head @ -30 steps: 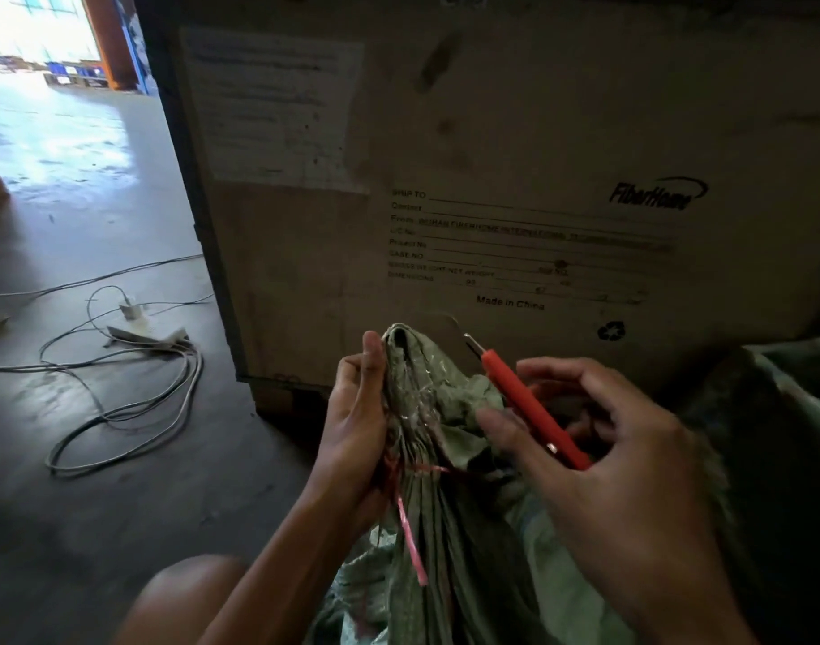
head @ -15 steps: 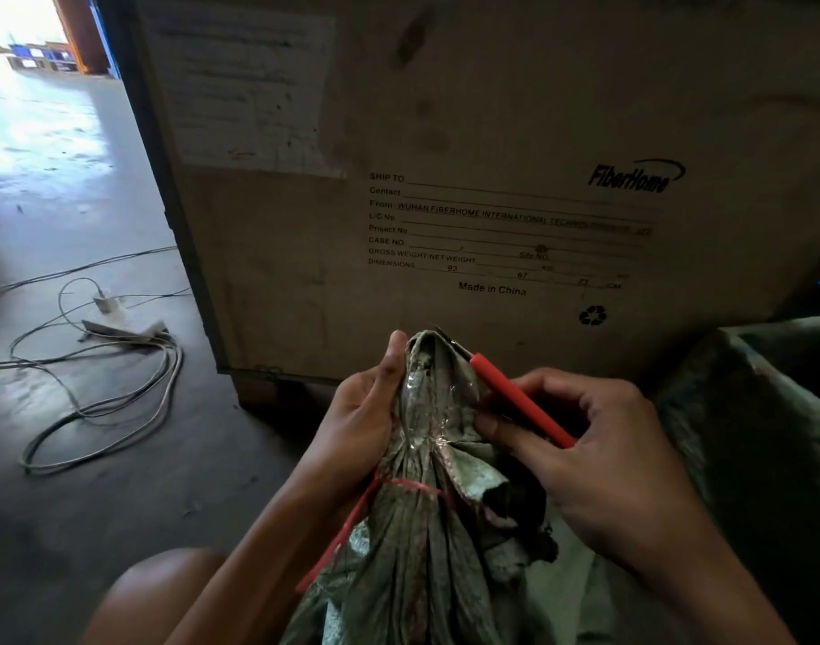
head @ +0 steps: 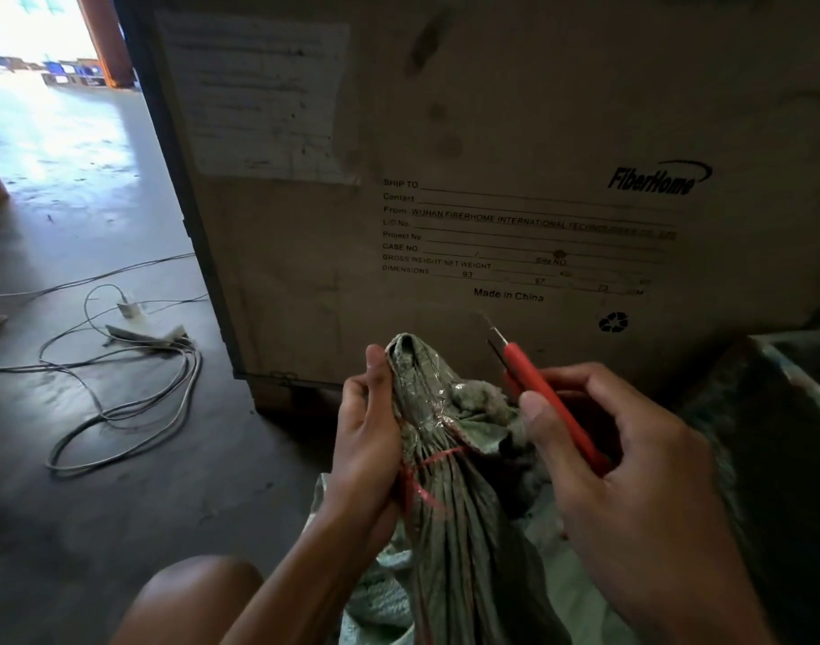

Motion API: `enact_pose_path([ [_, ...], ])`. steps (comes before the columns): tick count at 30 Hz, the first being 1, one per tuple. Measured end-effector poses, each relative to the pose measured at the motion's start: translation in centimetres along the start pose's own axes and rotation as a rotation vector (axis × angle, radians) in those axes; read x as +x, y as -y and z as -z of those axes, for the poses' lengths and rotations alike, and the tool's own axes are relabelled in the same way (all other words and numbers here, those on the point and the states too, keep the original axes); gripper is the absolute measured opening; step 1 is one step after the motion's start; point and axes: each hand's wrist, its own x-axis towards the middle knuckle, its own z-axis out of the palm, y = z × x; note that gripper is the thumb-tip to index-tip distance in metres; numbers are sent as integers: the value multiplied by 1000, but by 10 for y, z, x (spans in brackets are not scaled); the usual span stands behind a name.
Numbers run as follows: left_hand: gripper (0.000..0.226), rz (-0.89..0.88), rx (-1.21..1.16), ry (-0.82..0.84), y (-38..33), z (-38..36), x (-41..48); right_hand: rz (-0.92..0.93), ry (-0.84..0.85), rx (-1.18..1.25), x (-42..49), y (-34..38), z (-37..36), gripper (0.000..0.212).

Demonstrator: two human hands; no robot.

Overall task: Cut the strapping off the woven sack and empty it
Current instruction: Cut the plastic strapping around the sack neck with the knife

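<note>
A grey-green woven sack [head: 450,542] stands between my arms, its neck bunched and tied with thin red strapping [head: 438,457]. My left hand [head: 368,439] grips the gathered neck from the left, thumb up along the fabric. My right hand [head: 631,481] holds a red-handled utility knife [head: 545,395] to the right of the neck, blade tip pointing up and left, clear of the sack. A loose red strap end hangs below my left hand.
A large cardboard shipping crate [head: 515,132] printed "FiberHome" stands right behind the sack. Grey cables and a power strip [head: 133,365] lie coiled on the concrete floor at left. Another dark green sack [head: 789,435] sits at right. My knee [head: 198,593] shows below.
The knife has lifted off the sack's neck and moved to the right and up, away from the fabric. My left hand keeps its grip on the neck; the red strap still circles it.
</note>
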Motion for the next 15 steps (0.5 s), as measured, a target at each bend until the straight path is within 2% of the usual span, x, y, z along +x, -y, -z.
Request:
enact_pose_path([
  [5,73,-38,-21,-13,1,0,2,138,13,-148,-6,4,-15,18],
  [10,63,-55,-24,15,7,2,4,136,33,-153,-4,1,-20,23],
  [15,68,-128,7,36,8,3,5,157,25,-205,-2,0,-22,21],
])
